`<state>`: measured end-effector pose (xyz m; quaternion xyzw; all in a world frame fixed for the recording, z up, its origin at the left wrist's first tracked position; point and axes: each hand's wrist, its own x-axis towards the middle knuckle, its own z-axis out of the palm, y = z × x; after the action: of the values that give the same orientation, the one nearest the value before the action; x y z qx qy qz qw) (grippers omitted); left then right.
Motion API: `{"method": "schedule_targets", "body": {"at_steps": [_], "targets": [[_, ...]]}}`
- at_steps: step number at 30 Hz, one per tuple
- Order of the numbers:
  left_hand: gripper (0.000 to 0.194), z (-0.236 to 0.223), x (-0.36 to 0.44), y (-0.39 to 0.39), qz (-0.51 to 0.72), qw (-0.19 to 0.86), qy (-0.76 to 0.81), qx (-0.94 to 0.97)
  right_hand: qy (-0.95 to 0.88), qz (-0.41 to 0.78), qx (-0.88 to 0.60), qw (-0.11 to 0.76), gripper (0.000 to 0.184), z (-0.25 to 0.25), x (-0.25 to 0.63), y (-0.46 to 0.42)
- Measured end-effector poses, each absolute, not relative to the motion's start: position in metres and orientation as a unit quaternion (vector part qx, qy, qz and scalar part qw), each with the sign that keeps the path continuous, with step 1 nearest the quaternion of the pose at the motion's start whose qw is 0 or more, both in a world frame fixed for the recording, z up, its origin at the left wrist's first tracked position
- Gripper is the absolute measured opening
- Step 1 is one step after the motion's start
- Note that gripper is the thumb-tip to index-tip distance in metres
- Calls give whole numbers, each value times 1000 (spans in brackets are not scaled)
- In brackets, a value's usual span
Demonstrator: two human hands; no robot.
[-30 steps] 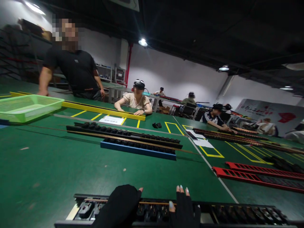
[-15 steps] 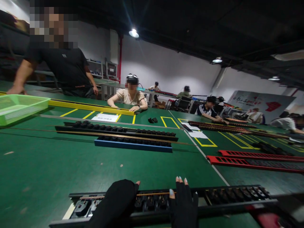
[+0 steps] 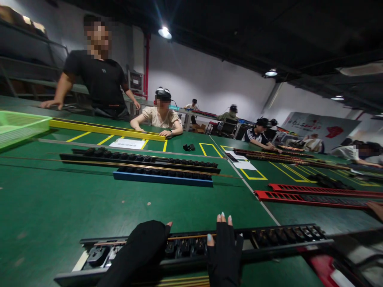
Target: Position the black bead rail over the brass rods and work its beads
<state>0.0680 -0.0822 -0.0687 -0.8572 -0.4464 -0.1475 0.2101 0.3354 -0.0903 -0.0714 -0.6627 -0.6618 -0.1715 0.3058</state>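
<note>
Both my hands wear black fingerless gloves and rest on a long black rail (image 3: 287,238) packed with small black parts, lying across the near edge of the green table (image 3: 60,207). My left hand (image 3: 146,245) curls over the rail's left half, fingers bent down onto it. My right hand (image 3: 225,247) lies flat on the middle, fingers stretched forward and together. A thin brass strip (image 3: 191,237) runs along the rail between the hands.
Farther out lie black rails over a blue rail (image 3: 163,178), red rails (image 3: 314,196) to the right, a yellow bar (image 3: 104,129) and a green basket (image 3: 18,125) at far left. One person stands leaning on the table; others sit beyond. Another person's fingertips (image 3: 377,209) show at right.
The view has swung slightly left and down; the rail sits a little higher in frame. My hands stay on the rail in the same pose. The standing person has shifted right.
</note>
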Motion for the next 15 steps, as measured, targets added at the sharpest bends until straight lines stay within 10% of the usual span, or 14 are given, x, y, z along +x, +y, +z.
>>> {"method": "schedule_targets", "body": {"at_steps": [15], "targets": [[42, -61, 67, -82, -174, 255, -422, -852, -692, -173, -638, 291, 52, -89, 328, -88]]}}
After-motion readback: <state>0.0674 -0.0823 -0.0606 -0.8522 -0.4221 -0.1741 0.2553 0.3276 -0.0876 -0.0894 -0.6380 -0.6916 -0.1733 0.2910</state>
